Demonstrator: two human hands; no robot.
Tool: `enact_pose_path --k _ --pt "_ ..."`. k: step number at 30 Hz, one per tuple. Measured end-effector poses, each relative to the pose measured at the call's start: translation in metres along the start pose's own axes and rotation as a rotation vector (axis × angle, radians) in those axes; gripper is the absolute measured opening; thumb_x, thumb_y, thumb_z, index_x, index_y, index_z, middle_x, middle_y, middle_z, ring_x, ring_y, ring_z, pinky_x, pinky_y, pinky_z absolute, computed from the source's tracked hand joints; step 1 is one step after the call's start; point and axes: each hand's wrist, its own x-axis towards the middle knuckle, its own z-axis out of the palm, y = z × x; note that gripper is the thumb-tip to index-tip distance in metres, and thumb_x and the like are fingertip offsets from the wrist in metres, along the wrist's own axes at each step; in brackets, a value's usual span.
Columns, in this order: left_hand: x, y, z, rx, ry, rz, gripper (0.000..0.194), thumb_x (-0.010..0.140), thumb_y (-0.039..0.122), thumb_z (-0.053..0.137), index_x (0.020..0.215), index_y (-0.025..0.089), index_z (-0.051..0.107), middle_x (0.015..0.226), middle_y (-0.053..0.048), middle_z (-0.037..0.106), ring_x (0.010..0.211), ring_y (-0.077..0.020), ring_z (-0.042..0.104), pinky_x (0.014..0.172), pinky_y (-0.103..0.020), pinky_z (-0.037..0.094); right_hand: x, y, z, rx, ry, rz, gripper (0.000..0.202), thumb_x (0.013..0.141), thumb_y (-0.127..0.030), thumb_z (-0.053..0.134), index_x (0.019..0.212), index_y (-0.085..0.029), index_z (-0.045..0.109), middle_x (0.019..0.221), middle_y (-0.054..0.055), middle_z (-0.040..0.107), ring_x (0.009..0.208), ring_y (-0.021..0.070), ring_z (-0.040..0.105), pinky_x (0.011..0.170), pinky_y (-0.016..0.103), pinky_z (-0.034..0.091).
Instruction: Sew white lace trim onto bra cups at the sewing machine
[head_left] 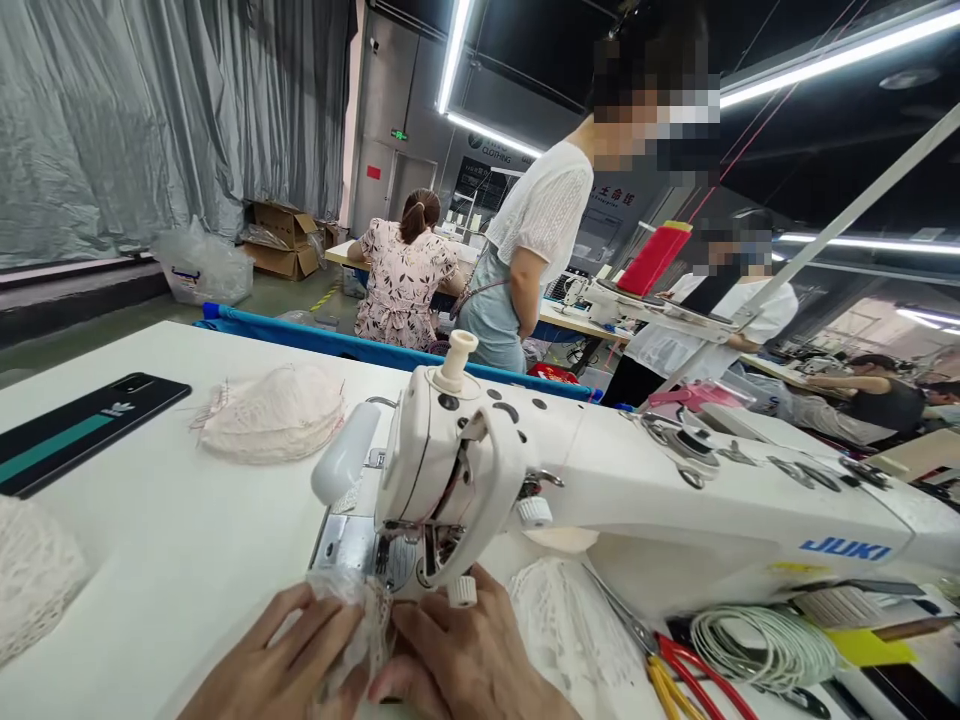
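A white JUKI sewing machine (592, 450) fills the middle and right. My left hand (289, 650) is closed on a piece of pale lace fabric (377, 625) just in front of the presser foot and the metal needle plate (346, 545). Close beside it, my right hand (465, 650) grips the same lace from the other side, its fingers partly hidden under the machine head. A lace cup piece (274, 415) lies behind on the tabletop, and another lace piece (34, 575) sits at the left edge. More white lace (566, 620) rests right of my right hand.
A dark phone (94, 425) lies on the white table (195, 560). Scissors with red handles (697, 675), yellow-handled snips (667, 685) and a coil of pale cord (761, 645) are under the machine arm. A red thread cone (654, 258) stands behind. Several people work beyond the blue cloth edge (315, 338).
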Motion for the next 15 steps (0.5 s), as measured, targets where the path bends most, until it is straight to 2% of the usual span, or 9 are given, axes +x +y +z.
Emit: enact_pose_path --k 3,6,11,15 --pt "0.008 -0.014 0.002 -0.039 -0.073 0.060 0.022 0.095 0.038 0.045 0.087 0.027 0.062 0.090 0.001 0.069 0.087 -0.0174 0.058 0.096 -0.035 0.029 -0.001 0.003 0.002 -0.045 0.009 0.037 0.057 0.098 -0.057 0.021 0.086 -0.018 0.060 0.060 0.001 0.063 0.051 0.0165 0.057 0.065 0.031 0.037" --pt "0.021 -0.027 -0.001 -0.100 -0.128 0.108 0.033 0.084 0.058 0.056 0.094 0.027 0.062 0.093 0.003 0.069 0.089 -0.0148 0.059 0.101 -0.030 0.025 0.003 0.003 0.002 -0.053 0.046 0.061 0.055 0.098 -0.057 0.019 0.094 -0.020 0.059 0.064 -0.001 0.066 0.053 0.0173 0.057 0.061 0.031 0.036" --pt "0.029 -0.038 0.003 -0.163 -0.170 0.142 0.039 0.080 0.063 0.058 0.099 0.029 0.062 0.093 0.006 0.070 0.095 -0.0140 0.060 0.108 -0.030 0.015 0.008 0.003 0.004 -0.092 0.122 0.045 0.059 0.098 -0.058 0.015 0.090 -0.021 0.060 0.062 -0.001 0.066 0.048 0.0166 0.055 0.055 0.030 0.033" --pt "0.024 -0.039 0.008 -0.160 -0.123 0.150 0.047 0.080 0.068 0.053 0.100 0.026 0.063 0.095 0.002 0.070 0.095 -0.0156 0.061 0.109 -0.032 0.016 0.006 0.002 0.001 -0.065 0.046 0.053 0.055 0.099 -0.055 0.019 0.088 -0.020 0.060 0.064 -0.002 0.066 0.050 0.0159 0.057 0.059 0.031 0.035"
